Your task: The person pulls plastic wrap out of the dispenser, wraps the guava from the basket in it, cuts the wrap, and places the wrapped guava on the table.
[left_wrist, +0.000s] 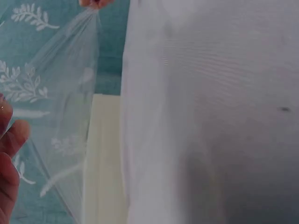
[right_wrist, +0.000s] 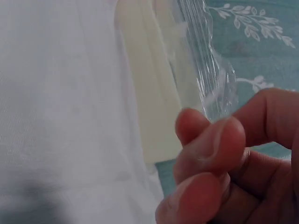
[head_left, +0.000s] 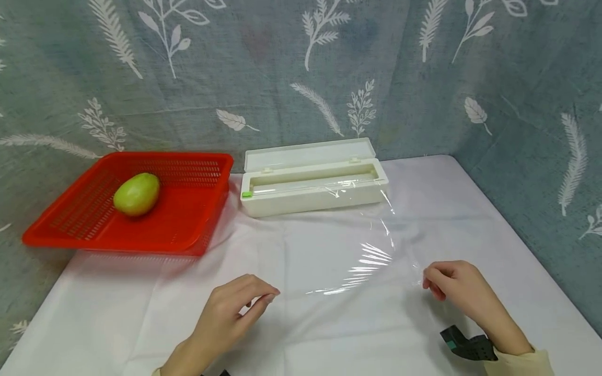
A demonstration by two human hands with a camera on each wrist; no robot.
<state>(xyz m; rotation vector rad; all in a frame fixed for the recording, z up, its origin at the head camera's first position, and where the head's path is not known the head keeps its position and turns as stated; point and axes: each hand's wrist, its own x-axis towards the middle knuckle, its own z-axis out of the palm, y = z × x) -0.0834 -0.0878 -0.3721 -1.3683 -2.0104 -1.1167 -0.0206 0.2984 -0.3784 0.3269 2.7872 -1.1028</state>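
A sheet of clear cling film [head_left: 369, 263] stretches from the white dispenser box [head_left: 315, 201] toward the front of the table. My left hand [head_left: 232, 308] pinches its near left corner between thumb and forefinger. At the right, my right hand [head_left: 461, 287] pinches the other corner, its remaining fingers curled in. Seen from the right wrist, the film [right_wrist: 217, 77] gathers into creases leading to the thumb and forefinger. The left wrist view shows it bunched at the right fingertips [left_wrist: 96, 3]; the left fingers [left_wrist: 14, 135] are cut off at that frame's edge.
Left of the box stands a red plastic basket [head_left: 188, 230] with a yellow-green fruit [head_left: 137, 195] in it. The box's lid [head_left: 310, 154] is raised at the back. A white cloth [head_left: 117, 313] covers the table, and a leaf-patterned curtain [head_left: 263, 62] hangs behind.
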